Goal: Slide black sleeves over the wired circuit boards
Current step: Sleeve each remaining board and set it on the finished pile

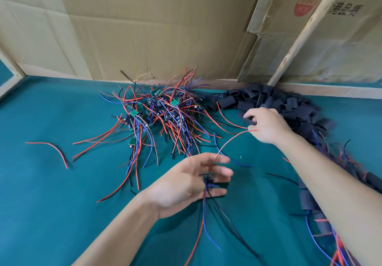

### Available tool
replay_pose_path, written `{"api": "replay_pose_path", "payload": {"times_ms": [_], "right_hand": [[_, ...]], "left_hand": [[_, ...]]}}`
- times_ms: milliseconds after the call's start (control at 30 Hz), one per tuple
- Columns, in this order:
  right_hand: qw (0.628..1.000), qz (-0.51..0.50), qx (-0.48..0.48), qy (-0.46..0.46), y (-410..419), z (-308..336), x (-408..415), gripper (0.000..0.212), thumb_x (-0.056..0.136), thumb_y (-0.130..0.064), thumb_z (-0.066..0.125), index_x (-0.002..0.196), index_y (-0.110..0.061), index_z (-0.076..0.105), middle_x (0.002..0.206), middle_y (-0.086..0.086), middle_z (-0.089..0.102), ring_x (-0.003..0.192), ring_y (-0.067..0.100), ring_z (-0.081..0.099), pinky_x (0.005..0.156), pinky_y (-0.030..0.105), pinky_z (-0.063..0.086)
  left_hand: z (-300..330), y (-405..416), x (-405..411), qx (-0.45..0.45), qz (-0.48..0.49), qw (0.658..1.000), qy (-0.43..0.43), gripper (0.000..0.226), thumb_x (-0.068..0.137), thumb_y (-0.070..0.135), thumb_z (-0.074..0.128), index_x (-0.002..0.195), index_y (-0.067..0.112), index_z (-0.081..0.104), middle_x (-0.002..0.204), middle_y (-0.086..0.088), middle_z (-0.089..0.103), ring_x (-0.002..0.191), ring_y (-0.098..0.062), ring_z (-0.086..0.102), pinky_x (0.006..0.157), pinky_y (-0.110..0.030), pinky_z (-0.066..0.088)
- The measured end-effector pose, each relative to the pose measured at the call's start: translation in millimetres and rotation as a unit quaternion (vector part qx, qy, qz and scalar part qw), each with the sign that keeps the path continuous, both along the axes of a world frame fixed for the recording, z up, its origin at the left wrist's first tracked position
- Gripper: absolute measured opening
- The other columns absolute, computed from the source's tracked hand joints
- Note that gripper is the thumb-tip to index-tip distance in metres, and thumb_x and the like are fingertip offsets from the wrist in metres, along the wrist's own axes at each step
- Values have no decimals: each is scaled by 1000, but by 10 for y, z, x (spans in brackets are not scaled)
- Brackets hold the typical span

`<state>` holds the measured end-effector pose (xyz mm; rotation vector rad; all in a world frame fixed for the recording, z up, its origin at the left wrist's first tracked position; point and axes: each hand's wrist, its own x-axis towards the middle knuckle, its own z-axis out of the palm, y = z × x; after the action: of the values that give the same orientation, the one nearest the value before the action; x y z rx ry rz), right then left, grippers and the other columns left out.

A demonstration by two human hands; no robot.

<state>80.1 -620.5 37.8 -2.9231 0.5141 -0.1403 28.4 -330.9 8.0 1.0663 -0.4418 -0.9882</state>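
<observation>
Here, the fetching of a sleeve was in hand.
The left hand [186, 185] pinched a small wired circuit board [207, 180]; at two o'clock the right hand [266, 124], fingers curled, pinched a flat black sleeve [249, 119] at the sleeve heap [289, 104]. Next, likely: carry it over, open its mouth, thread the wires.

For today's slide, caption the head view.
Left hand holds a wired board; right hand picks a black sleeve.
</observation>
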Motion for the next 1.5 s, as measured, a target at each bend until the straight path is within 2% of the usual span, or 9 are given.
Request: {"api": "replay_pose_path", "payload": {"times_ms": [167, 300, 433, 800, 933, 1100, 1200, 1333, 1500], "right_hand": [[983, -54, 111, -139, 119, 131, -228, 24, 83, -13, 62, 96, -31, 70, 87, 3, 73, 88, 33, 62, 72, 37, 52], [876, -69, 393, -271, 388, 172, -668, 20, 75, -12, 67, 87, -27, 73, 64, -6, 70, 55, 11, 63, 48, 27, 50], [802, -71, 533, -260, 688, -56, -1037, 29, 86, 11, 64, 92, -16, 71, 64, -2, 69, 52, 11, 59, 45, 19, 46], [849, 18, 474, -233, 1164, -283, -1281, 15, 66, -17, 64, 77, -26, 58, 67, 6, 66, 56, 28, 64, 49, 41, 50], [819, 15, 533, -213, 1165, -288, -1270, 14, 64, -17, 65, 72, -17, 54, 58, 7, 61, 51, 21, 63, 47, 28, 47], [788, -6, 577, -212, 1067, -262, -1260, 17, 66, -8, 66, 74, -5, 51, 56, 8, 60, 52, 25, 64, 48, 27, 49], [775, -10, 596, -210, 1038, -257, -1261, 18, 66, -6, 63, 72, -2, 47, 64, 13, 67, 52, 28, 64, 47, 28, 49], [767, -8, 611, -196, 1032, -247, -1270, 13, 64, -5, 57, 64, -11, 46, 87, 15, 76, 46, 27, 60, 42, 29, 45], [754, -7, 629, -189, 1018, -213, -1284, 22, 61, -4, 57, 57, -20, 41, 73, 15, 69, 35, 23, 45, 39, 23, 32]], "left_hand": [[-18, 15, -2, 15, -15, 999, -47, 77, 62, -24, 40, 132, 5, 58, 120, -13, 64, 117, -25, 61, 109, -43, 48], [-23, 23, 2, 35, -27, 997, -69, 82, 59, -27, 44, 131, 10, 58, 120, -13, 64, 119, -24, 60, 105, -37, 48], [-27, 30, -14, 54, -24, 994, -94, 76, 65, -25, 51, 132, 11, 57, 121, -12, 65, 116, -22, 61, 104, -36, 49], [39, -22, -68, 51, 33, 993, -97, 10, 94, 14, 66, 101, 8, 68, 92, -9, 73, 91, -23, 70, 88, -40, 59], [9, 4, -31, 41, 20, 993, -105, 17, 90, 10, 66, 106, 5, 64, 86, -10, 67, 84, -27, 67, 95, -52, 53], [-54, 43, 19, 61, -86, 985, -136, 63, 54, -12, 53, 110, 17, 64, 104, -8, 68, 119, -36, 64, 110, -54, 43], [-81, 63, 14, 84, -99, 974, -185, 55, 61, -11, 59, 101, 26, 65, 109, -5, 71, 123, -34, 62, 109, -65, 37], [-30, 55, -23, 95, -75, 967, -224, 36, 80, -7, 70, 103, 20, 63, 95, -1, 70, 108, -28, 69, 92, -44, 49], [22, 27, -51, 96, -32, 969, -224, 18, 88, -3, 70, 101, 8, 62, 88, -4, 68, 98, -37, 71, 92, -44, 54]]}}
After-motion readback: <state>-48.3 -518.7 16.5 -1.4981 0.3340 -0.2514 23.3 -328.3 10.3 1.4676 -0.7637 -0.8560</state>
